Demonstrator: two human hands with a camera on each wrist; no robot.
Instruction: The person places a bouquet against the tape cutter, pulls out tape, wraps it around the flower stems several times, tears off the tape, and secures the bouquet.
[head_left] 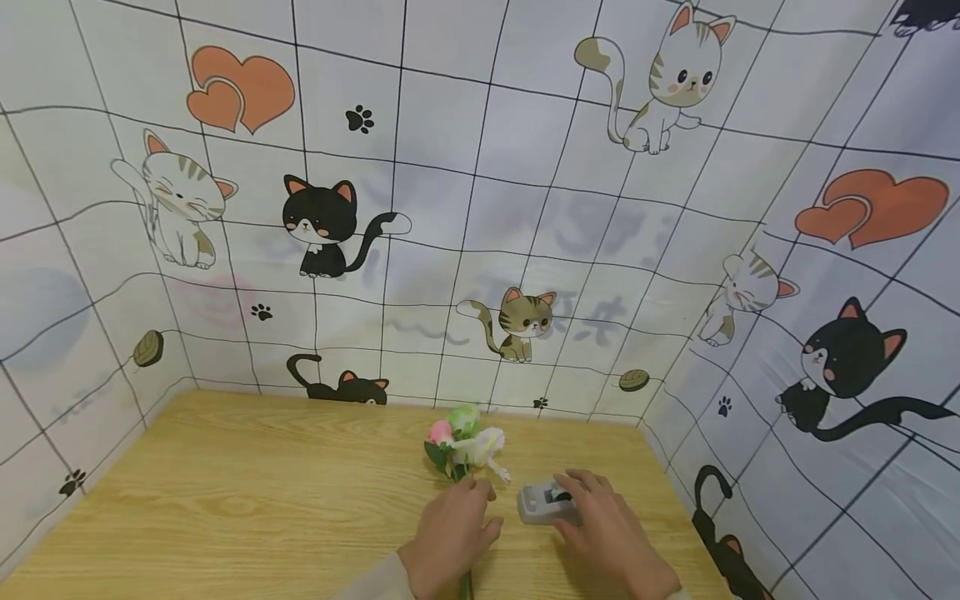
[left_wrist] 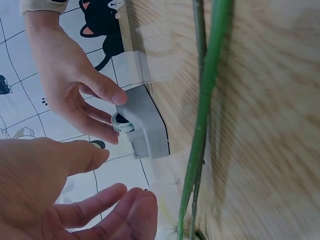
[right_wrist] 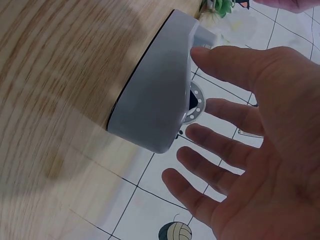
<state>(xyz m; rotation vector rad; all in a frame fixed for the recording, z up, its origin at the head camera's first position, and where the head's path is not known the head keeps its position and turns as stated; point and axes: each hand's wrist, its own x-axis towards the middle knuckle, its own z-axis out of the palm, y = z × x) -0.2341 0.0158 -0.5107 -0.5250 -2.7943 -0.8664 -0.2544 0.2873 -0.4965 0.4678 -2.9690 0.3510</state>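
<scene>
A grey tape dispenser (head_left: pixel 536 503) with a small tape roll (left_wrist: pixel 123 123) stands on the wood-grain table. My right hand (head_left: pixel 611 527) is at its right end, thumb by the near side and the other fingers spread past the roll, a gap showing beneath the palm in the right wrist view. A small bunch of flowers (head_left: pixel 465 442), pink, white and pale green, lies left of the dispenser. Above its green stems (left_wrist: pixel 202 110) is my left hand (head_left: pixel 457 527); the left wrist view shows its thumb and fingers apart with nothing between them.
The wood-grain table (head_left: pixel 262 483) extends to the left. Behind it and at both sides hangs a white cloth (head_left: pixel 435 250) with grid lines, cartoon cats and hearts. The cloth meets the table's back edge just beyond the flower heads.
</scene>
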